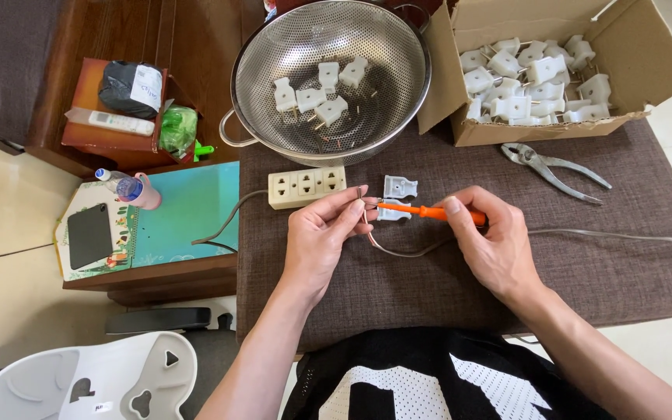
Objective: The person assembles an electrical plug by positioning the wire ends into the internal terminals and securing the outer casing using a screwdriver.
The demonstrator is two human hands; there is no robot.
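My left hand (319,239) pinches a small white plug part (391,213) and the end of a grey wire (406,250) above the brown cloth. My right hand (491,243) grips an orange-handled screwdriver (429,211), its tip pointing left into that plug part. A second white plug half (399,187) lies just behind them on the cloth. The wire runs off to the right (624,236).
A cream power strip (306,187) lies left of the hands. A metal colander (328,78) holds several white plugs; a cardboard box (476,131) of more plugs stands at back right. Pliers (554,165) lie near the box. A side table (188,210) carries a phone and bottle.
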